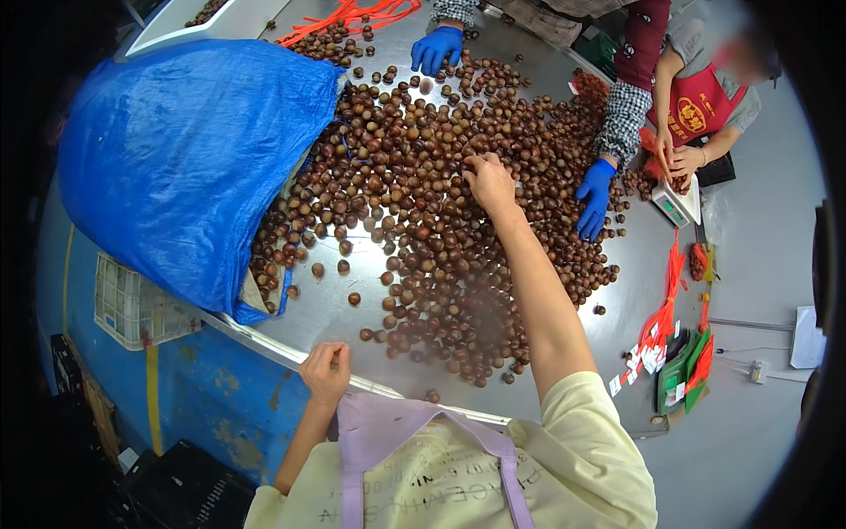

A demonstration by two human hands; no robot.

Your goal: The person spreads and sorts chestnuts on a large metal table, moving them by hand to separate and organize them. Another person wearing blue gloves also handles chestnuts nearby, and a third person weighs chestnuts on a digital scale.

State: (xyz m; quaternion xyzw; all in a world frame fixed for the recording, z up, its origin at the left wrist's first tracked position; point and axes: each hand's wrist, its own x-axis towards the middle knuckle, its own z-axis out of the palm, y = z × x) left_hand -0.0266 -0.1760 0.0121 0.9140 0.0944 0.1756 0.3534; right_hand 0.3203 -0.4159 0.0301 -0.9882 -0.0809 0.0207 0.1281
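Brown, glossy chestnuts (pixel 423 234) lie in a wide, loose heap on a metal table (pixel 326 304). Over the middle of the heap my right hand (pixel 491 182) reaches out, its fingers curled down among the chestnuts. Whatever those fingertips hold is hidden. My left hand (pixel 326 372) is closed, fingers curled in, by the near table edge; I cannot see whether anything is inside it. To the left, a large blue woven sack (pixel 198 159) lies on its side, its mouth open toward the heap, with chestnuts around the opening.
Across the table, a co-worker's blue-gloved hands (pixel 436 50) rest by the heap. Another person handles chestnuts at a small scale (pixel 674 204). Red mesh bags (pixel 656 331) hang at the right edge. A white tray (pixel 207 22) stands far left; a plastic crate (pixel 137 304) sits below the sack.
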